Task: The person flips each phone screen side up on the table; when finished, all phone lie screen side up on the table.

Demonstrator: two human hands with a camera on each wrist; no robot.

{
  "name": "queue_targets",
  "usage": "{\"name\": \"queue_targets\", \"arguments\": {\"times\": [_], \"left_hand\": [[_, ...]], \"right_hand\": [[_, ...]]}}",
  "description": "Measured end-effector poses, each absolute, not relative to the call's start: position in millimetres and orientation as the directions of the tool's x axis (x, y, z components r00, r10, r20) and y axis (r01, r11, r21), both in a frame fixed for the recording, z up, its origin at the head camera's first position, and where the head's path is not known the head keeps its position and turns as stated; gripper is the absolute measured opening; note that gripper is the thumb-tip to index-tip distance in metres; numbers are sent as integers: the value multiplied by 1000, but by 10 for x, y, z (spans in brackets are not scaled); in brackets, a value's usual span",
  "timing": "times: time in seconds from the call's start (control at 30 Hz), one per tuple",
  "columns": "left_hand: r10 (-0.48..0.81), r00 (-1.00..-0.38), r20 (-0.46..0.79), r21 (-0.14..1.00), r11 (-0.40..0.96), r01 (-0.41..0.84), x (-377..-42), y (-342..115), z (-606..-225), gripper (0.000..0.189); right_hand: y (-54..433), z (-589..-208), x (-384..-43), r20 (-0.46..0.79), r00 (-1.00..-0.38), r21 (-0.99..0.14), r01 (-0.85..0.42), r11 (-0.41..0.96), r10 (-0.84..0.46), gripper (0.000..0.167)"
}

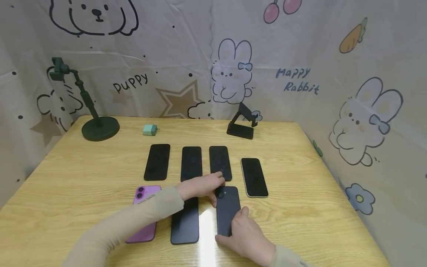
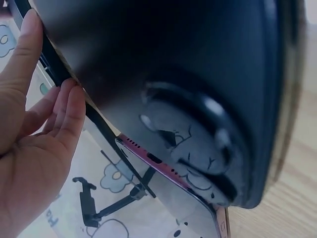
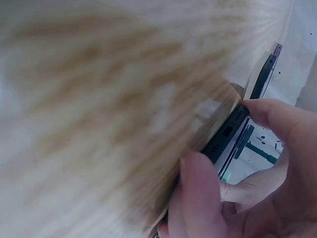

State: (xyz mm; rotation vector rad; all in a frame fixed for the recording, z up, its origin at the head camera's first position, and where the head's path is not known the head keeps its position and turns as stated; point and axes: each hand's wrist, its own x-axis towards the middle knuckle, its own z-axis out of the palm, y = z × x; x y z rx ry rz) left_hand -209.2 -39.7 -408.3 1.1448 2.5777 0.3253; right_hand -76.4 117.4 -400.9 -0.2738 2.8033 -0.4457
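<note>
A dark smartphone (image 1: 228,213) lies back side up at the front right, its camera near the top left corner. My left hand (image 1: 201,185) holds its upper end, fingers at the top edge and thumb on the left side. At the lower right corner my right hand (image 1: 248,235) grips it, with the thumb at the bottom edge. The right wrist view shows its port end (image 3: 229,131) between thumb and finger. Under my left wrist lies another dark phone (image 1: 185,224), whose large camera ring (image 2: 213,106) looms close in the left wrist view. My forearm partly covers a purple phone (image 1: 145,231).
Behind lie several black-screened phones, among them one at the left (image 1: 157,162) and a light-edged one (image 1: 254,177) at the right. Farther back stand a dark green stand (image 1: 100,128), a mint charger plug (image 1: 149,129) and a black folding phone stand (image 1: 241,131). Printed cloth hangs behind the table.
</note>
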Motion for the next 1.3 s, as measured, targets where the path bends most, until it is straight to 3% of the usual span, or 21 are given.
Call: {"name": "queue_targets", "arguments": {"times": [0.27,0.43,0.63,0.77,0.97,1.3], "left_hand": [[759,-633,-154,366,639,676,-2084,-443,-4113,65],[768,-625,-141,537,590,604,-2085,-526,-4076,68],[783,-615,-97,704,491,513,-2100,-584,-4100,71],[783,-617,-76,746,455,486,-2093,-600,-4100,71],[768,-635,-83,774,451,444,-2079,-600,-4078,72],[783,-591,-196,764,499,408,-2061,-617,-4098,68]], "right_hand": [[1207,-4012,-755,-248,-937,-357,-148,922,-247,91],[1253,-3950,-812,-333,-911,-405,-94,910,-242,96],[1368,-3899,-866,-370,-891,-500,-48,865,-264,81],[1422,-3873,-893,-394,-867,-544,-49,838,-306,76],[1471,-3823,-915,-433,-817,-661,1,751,-380,55],[1548,-3827,-928,-428,-765,-698,-58,713,-481,41]]}}
